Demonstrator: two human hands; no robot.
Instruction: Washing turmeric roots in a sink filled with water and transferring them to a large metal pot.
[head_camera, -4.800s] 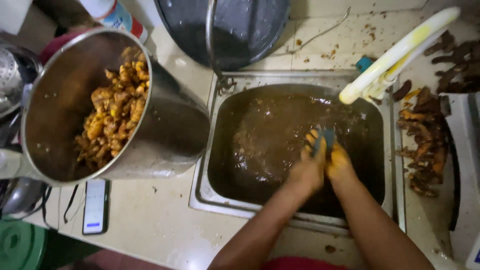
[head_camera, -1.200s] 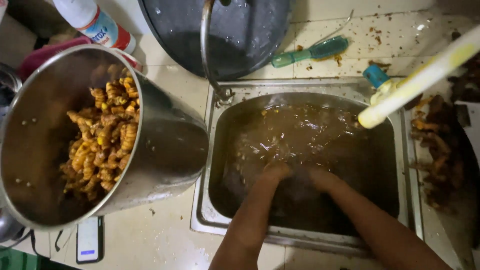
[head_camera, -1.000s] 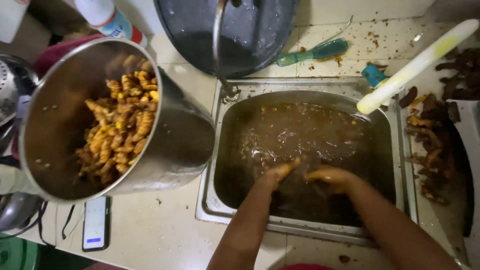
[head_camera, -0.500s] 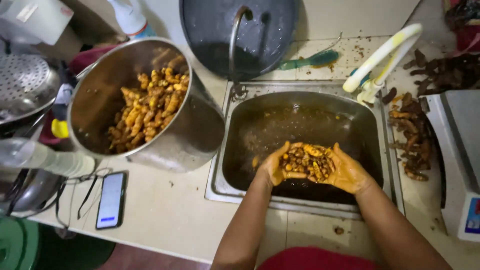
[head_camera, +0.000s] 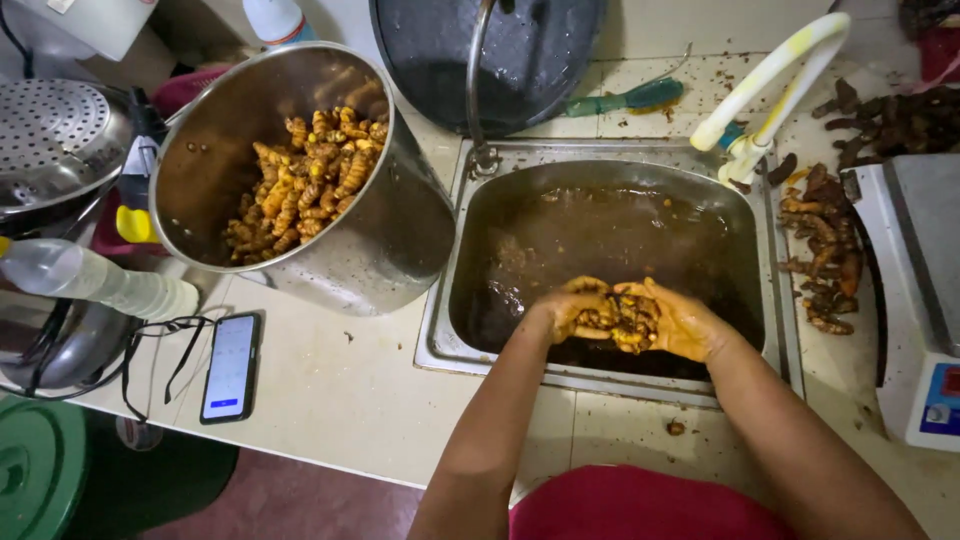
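**Scooping washed roots out of the muddy sink**

Cupping both palms together, the person is lifting a small heap of wet turmeric roots just above the brown water in the steel sink. The left hand and right hand are pressing side by side, fingers curled up around the roots like a bowl, both stained yellow. Judging by this, the rinsing step is giving way to the transfer. A large steel pot is leaning just left of the sink, already holding a pile of cleaned yellow roots. Unwashed dark roots are lying on the counter to the right, beside a scale. The next move probably calls for carrying the handful leftward without spilling, keeping the palms closed underneath.
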